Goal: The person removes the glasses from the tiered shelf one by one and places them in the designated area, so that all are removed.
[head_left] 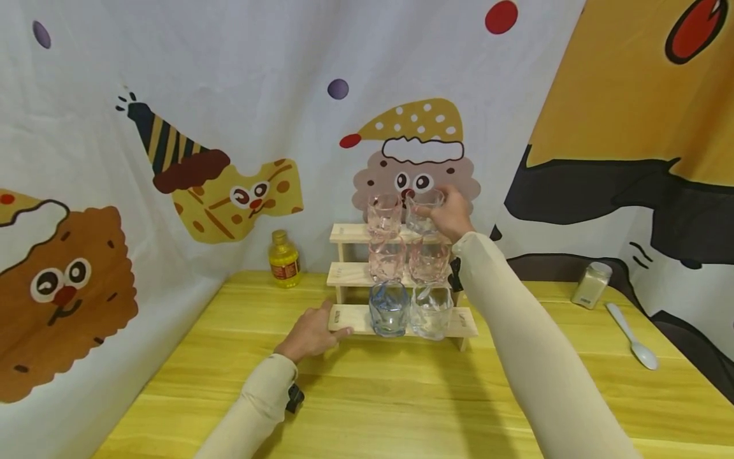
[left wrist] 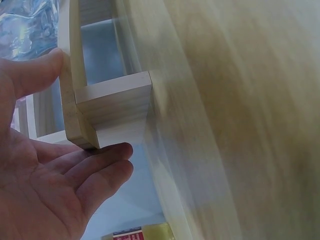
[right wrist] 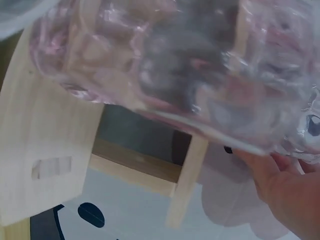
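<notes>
A three-tier wooden rack [head_left: 351,274] carries two drinking glasses on each tier. On the top tier, my right hand [head_left: 454,215] grips a clear glass [head_left: 421,222] beside a pink glass [head_left: 384,217]. Two more pink glasses [head_left: 429,260] stand on the middle tier; in the right wrist view, pink glass [right wrist: 165,65] fills the foreground. Below are a blue glass [head_left: 388,310] and another clear glass [head_left: 431,312]. My left hand [head_left: 312,333] holds the left end of the bottom tier, thumb on its front and fingers at the end of the board [left wrist: 75,117].
Behind the rack, left, stands a bottle of yellow liquid [head_left: 284,260]. Far right on the wooden table [head_left: 367,408] are a small jar [head_left: 592,285] and a white spoon [head_left: 633,338]. A printed cloth [head_left: 258,76] hangs close behind.
</notes>
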Available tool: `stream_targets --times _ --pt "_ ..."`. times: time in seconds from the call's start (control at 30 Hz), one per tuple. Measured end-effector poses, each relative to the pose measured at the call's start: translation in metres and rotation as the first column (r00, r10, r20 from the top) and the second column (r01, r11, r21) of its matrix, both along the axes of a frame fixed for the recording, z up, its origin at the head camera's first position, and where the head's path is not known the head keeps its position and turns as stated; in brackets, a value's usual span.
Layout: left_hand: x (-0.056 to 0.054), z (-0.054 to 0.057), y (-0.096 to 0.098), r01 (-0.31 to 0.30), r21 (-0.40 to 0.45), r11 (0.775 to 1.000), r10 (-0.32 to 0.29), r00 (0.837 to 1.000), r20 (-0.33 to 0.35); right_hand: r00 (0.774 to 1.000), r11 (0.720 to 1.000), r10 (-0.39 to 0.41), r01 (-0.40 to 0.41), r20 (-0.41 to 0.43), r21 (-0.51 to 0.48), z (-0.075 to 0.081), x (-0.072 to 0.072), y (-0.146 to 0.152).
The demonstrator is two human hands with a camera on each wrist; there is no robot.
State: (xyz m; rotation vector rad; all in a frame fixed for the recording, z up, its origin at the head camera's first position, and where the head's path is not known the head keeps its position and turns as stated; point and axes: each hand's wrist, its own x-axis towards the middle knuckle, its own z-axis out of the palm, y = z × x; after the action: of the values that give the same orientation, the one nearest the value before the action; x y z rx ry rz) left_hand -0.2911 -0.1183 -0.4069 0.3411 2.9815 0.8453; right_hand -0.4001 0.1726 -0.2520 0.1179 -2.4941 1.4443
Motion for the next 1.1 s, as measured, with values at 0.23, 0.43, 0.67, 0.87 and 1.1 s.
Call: stream_targets --times 0.23,0.43,0.67,0.87,1.1 --pt "0.000 0.003 0.001 -0.006 0.011 1.000 0.006 1.000 0.005 1.000 0.999 0.000 -0.001 -0.017 -0.045 0.011 0.005 0.013" --pt "-0.001 0.005 0.001 0.001 0.010 1.000 -0.001 1.000 0.007 1.000 0.996 -0.009 0.009 -0.008 -0.090 0.013 0.014 0.033" --pt "-0.001 0.003 0.000 0.000 0.008 1.000 0.000 1.000 0.004 0.999 0.994 -0.050 0.048 -0.012 -0.100 0.011 0.025 0.058" --pt "-0.003 0.001 -0.001 -0.004 0.008 1.000 0.004 1.000 0.000 0.995 0.993 -0.095 0.096 0.006 -0.070 0.006 0.034 0.082" --pt "-0.001 0.002 -0.001 0.004 0.006 1.000 -0.004 1.000 -0.001 0.998 0.995 -0.054 0.057 0.043 -0.077 -0.008 0.043 0.111"
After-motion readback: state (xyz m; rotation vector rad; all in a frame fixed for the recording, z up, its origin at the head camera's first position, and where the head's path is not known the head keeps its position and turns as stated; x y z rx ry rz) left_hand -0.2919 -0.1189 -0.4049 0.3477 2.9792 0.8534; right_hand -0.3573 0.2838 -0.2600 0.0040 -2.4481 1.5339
